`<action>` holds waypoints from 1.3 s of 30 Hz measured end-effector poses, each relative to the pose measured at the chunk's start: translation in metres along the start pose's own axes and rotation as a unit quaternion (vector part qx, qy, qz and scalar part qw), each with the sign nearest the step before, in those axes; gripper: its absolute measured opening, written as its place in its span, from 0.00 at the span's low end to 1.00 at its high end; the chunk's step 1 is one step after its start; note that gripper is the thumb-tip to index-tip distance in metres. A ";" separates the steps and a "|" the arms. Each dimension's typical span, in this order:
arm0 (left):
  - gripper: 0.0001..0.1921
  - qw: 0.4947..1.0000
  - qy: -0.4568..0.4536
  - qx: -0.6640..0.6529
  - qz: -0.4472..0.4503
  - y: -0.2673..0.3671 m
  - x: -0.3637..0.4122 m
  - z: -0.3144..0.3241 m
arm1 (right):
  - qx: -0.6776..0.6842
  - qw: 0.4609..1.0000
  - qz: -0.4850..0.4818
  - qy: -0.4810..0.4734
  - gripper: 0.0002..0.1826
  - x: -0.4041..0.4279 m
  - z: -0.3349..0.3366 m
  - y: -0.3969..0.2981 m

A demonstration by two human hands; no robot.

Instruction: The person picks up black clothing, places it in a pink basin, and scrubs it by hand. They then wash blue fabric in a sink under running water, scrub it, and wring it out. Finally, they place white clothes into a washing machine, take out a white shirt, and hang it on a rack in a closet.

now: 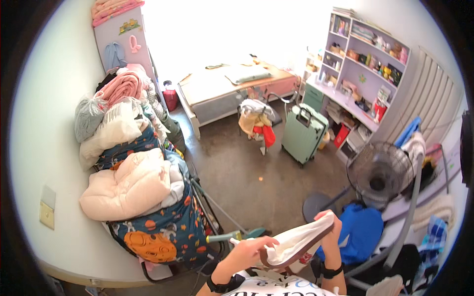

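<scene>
A white cloth piece with a brown trim band (298,242), possibly a garment, is stretched between my two hands at the lower middle of the view. My left hand (251,248) grips its near left end, thumb and fingers pinching the fabric. At the upper right end, my right hand (330,230) holds the cloth and its brown edge. Both wrists wear black bands. A patterned piece with a red figure shows just beneath the cloth, partly hidden by it. My white printed shirt (281,286) lies directly below.
A dark blue planet-print bag (163,236), topped by a cream quilt (126,185), stands at left. A standing fan (380,175) and a blue garment (361,233) are at right. Farther off are a green suitcase (304,134), a clothes-covered chair (255,118), a bed (211,87) and shelves (374,70).
</scene>
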State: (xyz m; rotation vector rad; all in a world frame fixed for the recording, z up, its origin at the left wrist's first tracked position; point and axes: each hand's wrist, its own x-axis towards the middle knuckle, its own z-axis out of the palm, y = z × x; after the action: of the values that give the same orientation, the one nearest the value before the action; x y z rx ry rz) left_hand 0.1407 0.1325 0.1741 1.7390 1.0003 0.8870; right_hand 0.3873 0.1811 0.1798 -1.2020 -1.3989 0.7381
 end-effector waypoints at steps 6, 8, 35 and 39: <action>0.23 0.998 -0.022 -0.062 -0.013 -0.027 0.075 -0.013 | 0.055 0.990 0.045 0.119 0.07 0.088 0.001 0.075; 0.24 0.996 -0.013 -0.081 -0.032 -0.038 0.098 -0.021 | 0.036 0.993 0.039 0.109 0.08 0.120 0.010 0.087; 0.16 0.698 0.659 0.212 -0.182 -0.157 0.420 -0.148 | 0.020 0.973 -0.024 -0.229 0.12 0.580 0.124 0.221; 0.23 0.676 0.678 0.239 -0.162 -0.174 0.462 -0.198 | 0.026 0.965 0.016 -0.259 0.12 0.628 0.146 0.242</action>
State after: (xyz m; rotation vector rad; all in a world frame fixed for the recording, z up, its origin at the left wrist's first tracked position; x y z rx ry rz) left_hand 0.1147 0.6626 0.1391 0.9130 2.5916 1.8178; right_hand 0.3788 0.8681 0.1331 -1.0298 -1.7726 1.1629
